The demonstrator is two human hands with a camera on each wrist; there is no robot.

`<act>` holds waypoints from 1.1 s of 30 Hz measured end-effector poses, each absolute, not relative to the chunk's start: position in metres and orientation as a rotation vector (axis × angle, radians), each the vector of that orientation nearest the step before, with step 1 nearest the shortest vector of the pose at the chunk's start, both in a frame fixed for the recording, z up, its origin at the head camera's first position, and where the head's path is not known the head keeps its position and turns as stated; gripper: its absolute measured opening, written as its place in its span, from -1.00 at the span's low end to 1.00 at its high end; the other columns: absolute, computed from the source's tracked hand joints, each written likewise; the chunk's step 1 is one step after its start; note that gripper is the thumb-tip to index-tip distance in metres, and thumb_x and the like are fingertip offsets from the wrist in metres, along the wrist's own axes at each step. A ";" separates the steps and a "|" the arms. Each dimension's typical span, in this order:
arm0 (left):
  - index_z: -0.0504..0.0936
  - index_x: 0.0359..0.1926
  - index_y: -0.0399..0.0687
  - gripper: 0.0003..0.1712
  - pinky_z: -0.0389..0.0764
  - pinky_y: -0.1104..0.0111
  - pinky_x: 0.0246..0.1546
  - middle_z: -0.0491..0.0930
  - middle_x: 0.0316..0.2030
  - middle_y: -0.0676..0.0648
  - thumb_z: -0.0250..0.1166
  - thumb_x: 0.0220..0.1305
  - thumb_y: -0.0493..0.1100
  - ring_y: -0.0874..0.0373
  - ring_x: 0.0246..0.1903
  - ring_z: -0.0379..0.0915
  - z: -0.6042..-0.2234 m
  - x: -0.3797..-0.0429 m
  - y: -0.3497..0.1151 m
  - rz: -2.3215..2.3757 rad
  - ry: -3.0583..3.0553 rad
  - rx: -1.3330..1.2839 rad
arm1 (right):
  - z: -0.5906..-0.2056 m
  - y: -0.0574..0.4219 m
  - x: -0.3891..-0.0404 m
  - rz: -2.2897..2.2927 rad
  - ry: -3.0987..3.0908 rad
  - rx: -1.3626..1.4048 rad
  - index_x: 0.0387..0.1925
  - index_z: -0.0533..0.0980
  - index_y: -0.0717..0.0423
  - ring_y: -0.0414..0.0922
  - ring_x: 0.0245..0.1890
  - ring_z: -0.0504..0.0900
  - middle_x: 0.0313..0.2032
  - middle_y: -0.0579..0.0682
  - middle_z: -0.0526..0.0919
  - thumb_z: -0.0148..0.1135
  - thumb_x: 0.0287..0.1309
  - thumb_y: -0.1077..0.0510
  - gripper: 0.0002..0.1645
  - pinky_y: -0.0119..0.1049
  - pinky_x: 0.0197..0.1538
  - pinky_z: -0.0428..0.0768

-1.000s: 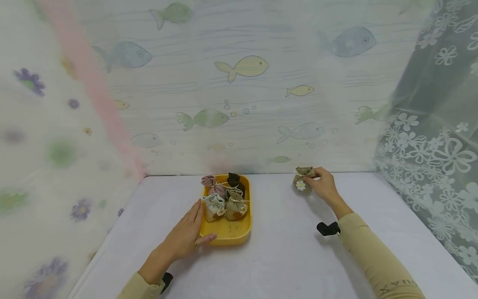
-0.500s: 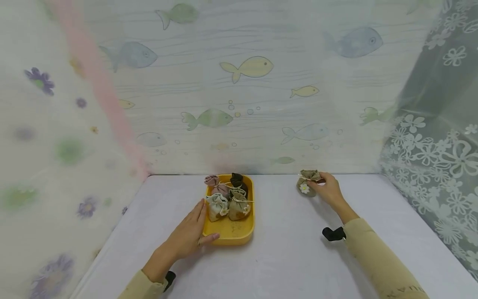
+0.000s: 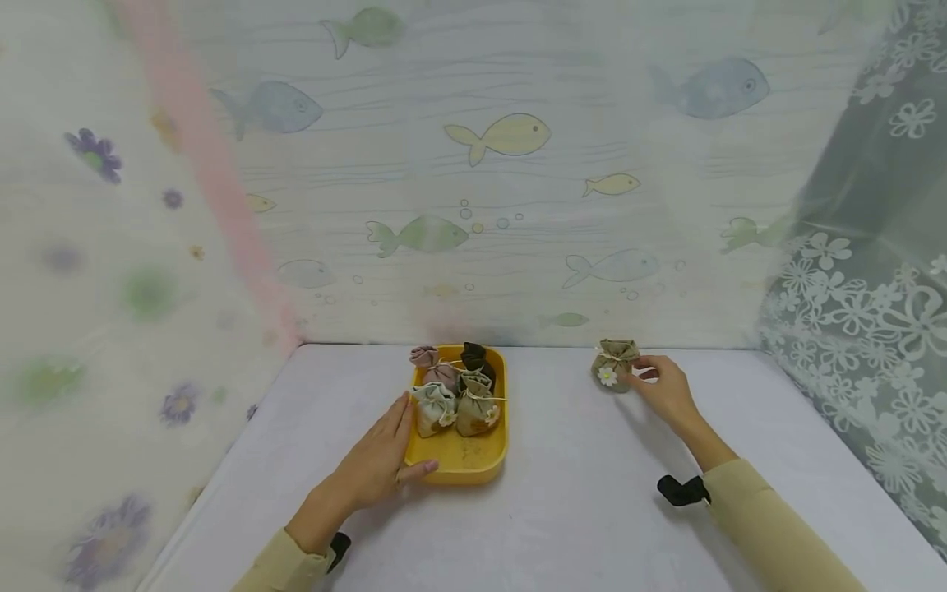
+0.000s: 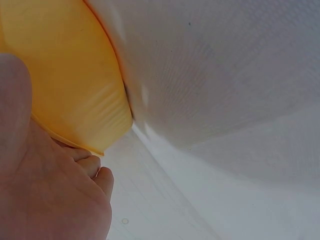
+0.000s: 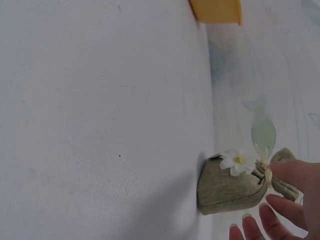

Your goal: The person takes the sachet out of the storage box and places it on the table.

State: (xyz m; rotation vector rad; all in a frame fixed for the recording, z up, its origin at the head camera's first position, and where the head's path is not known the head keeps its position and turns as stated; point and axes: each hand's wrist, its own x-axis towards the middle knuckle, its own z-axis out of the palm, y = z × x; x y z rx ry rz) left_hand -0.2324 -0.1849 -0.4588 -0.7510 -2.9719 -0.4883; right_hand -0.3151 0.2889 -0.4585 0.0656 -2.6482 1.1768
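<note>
The yellow tray (image 3: 459, 473) holds several small drawstring pouches: a pink one (image 3: 440, 376), a dark one (image 3: 473, 357), a pale one (image 3: 434, 409) and an olive one (image 3: 474, 411). My left hand (image 3: 373, 460) lies along the tray's left side, fingers straight and thumb by its front corner. Another olive pouch (image 3: 611, 367), with a white flower, stands upright on the table at the back right. Beside its tied neck is my right hand (image 3: 669, 395), thumb at the pouch and fingers spread apart in the right wrist view. Whether the thumb presses on it is unclear.
A white-covered table (image 3: 562, 493) runs back to a curtain (image 3: 503, 197) printed with fish. Flowered sheets hang at the left and right sides. Black straps or mounts (image 3: 682, 491) show at both wrists.
My right hand has loosened from the neck of the olive pouch and shifted slightly right and nearer, leaving the pouch standing. The left hand stays at the tray. The head view has drifted a little.
</note>
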 end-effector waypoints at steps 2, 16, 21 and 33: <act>-0.09 0.56 -0.48 0.20 0.07 -0.12 0.50 -0.19 0.58 -0.43 0.20 0.41 0.35 -0.28 0.56 -0.16 -0.459 -0.233 -0.185 -0.477 -2.973 -0.753 | -0.457 0.288 -0.311 1.164 -2.643 0.080 0.19 0.49 0.45 0.29 0.07 0.59 0.13 0.40 0.56 0.34 0.34 0.14 -0.46 0.00 0.04 0.56; -0.16 0.58 -0.42 0.21 0.01 -0.08 0.53 -0.29 0.61 -0.34 0.17 0.41 0.38 -0.23 0.59 -0.25 -0.459 -0.233 -0.185 -0.454 -3.035 -0.722 | -0.447 0.271 -0.292 1.259 -2.677 0.214 0.19 0.51 0.41 0.26 0.07 0.58 0.12 0.36 0.56 0.35 0.33 0.18 -0.49 -0.21 -0.09 0.60; -0.14 0.58 -0.44 0.20 0.03 -0.08 0.53 -0.23 0.60 -0.38 0.17 0.41 0.37 -0.24 0.58 -0.21 -0.459 -0.232 -0.185 -0.459 -3.019 -0.720 | -0.446 0.259 -0.292 1.268 -2.683 0.276 0.18 0.53 0.37 0.20 0.05 0.60 0.09 0.33 0.59 0.39 0.30 0.16 -0.48 -0.15 -0.06 0.60; -0.20 0.59 -0.39 0.22 -0.01 -0.06 0.54 -0.30 0.61 -0.33 0.14 0.41 0.40 -0.21 0.59 -0.25 -0.456 -0.233 -0.184 -0.455 -3.057 -0.711 | -0.442 0.228 -0.288 1.273 -2.649 0.491 0.18 0.53 0.35 0.17 0.04 0.61 0.10 0.27 0.61 0.41 0.28 0.18 -0.49 0.08 0.08 0.60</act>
